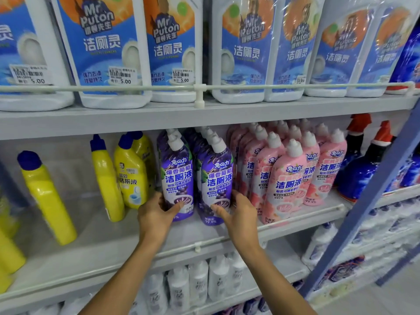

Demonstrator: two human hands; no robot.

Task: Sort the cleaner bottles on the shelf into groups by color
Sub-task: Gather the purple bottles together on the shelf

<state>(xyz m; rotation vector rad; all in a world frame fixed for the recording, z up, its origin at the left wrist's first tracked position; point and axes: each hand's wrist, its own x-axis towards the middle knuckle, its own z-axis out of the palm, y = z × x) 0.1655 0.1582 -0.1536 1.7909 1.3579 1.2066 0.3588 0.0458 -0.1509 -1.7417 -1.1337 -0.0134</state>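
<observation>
While the yellow bottles [129,173] leaned loosely at the left of the shelf [113,253], the purple and pink bottles [288,178] already stood grouped mid-shelf. The left hand [156,214] clasped the left purple bottle [177,176] at its base, and the right hand [238,214] clasped the right purple bottle [217,178]. Both were glossy tapered plastic with white nozzle caps. Tidying the yellows seemingly remained.

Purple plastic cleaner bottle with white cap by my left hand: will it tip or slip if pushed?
Likely tippy: the purple plastic bottle is tall and slim. Its glossy label looks slippery, so the left hand gripping low helps. The neighbouring purple bottle may brace it.
</observation>
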